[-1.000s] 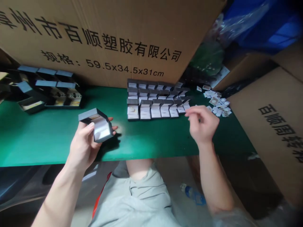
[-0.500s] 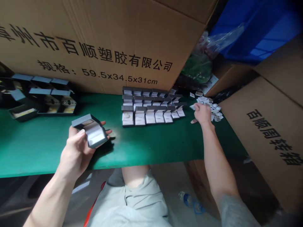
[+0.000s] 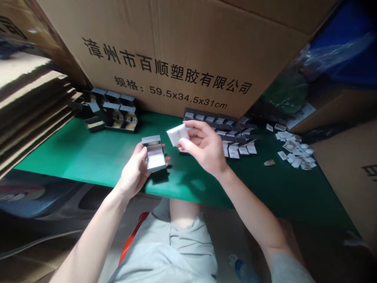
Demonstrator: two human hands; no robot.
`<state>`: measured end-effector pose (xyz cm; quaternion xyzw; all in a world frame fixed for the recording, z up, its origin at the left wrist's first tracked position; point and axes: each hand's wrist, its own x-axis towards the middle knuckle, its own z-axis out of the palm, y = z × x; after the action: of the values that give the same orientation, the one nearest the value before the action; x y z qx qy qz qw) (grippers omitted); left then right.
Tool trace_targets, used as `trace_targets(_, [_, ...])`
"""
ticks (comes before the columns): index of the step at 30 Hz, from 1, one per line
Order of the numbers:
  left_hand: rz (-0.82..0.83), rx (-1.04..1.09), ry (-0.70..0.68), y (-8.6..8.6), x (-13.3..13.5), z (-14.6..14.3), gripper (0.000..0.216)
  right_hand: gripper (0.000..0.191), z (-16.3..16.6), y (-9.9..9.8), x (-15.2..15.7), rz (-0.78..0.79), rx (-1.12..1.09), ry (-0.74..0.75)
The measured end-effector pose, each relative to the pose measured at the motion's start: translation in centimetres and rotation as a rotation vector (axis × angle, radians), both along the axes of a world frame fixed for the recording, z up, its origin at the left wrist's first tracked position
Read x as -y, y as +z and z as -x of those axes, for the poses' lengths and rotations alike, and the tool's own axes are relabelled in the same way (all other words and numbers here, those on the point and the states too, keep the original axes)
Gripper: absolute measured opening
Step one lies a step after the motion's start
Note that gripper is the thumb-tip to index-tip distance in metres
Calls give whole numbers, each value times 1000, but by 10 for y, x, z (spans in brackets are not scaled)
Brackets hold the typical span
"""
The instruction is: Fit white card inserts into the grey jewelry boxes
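Observation:
An opened small dark box (image 3: 155, 157) with a white inside is gripped in my left hand (image 3: 134, 169), just above the green table. Between thumb and fingers of my right hand (image 3: 207, 147) is a small white card (image 3: 178, 135) with faint print, held up to the right of the box and apart from it. Behind my right hand stand rows of open dark boxes (image 3: 234, 149) with white inserts, partly hidden by it. A heap of small white pieces (image 3: 297, 151) lies at the table's right, with one brownish piece (image 3: 269, 162) apart from it.
More open dark boxes (image 3: 120, 114) are stacked at the back left. A large cardboard carton (image 3: 176, 47) walls off the back, and another carton (image 3: 347, 165) stands on the right. Stacked cardboard sheets (image 3: 35, 102) reach over the table's left end. The green table (image 3: 97, 153) ends near my lap.
My right hand has come from the heap at the right to near the box, bringing the white card. My left hand still holds the box, now turned more upright. The view has shifted left.

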<state>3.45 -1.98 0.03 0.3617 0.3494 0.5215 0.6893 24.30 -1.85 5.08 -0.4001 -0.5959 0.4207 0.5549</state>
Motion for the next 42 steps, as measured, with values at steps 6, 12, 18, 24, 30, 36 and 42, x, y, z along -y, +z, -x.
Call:
trace_targets(6, [76, -11, -25, 2, 2, 1, 55, 53, 20, -42, -12, 114, -137, -13])
trace_targets(12, [104, -56, -8, 6, 5, 0, 73, 49, 17, -55, -8, 138, -131, -69])
trace_targets(18, [82, -130, -31, 2, 4, 2, 84, 48, 13, -61, -16, 102, -168, -35])
trace_targets(24, [99, -175, -21, 1, 4, 2, 90, 36, 12, -64, -11, -124, 37, -113])
trace_targets(30, [94, -160, -28, 2, 4, 0, 90, 9, 10, -59, -5, -610, 406, -286])
trace_targets(36, [52, -209, -50, 0, 5, 1, 86, 18, 9, -59, -6, -758, 521, -200])
trace_targets(42, [-30, -285, -123, -3, 9, 1, 73, 22, 7, -66, -8, -868, 680, -171])
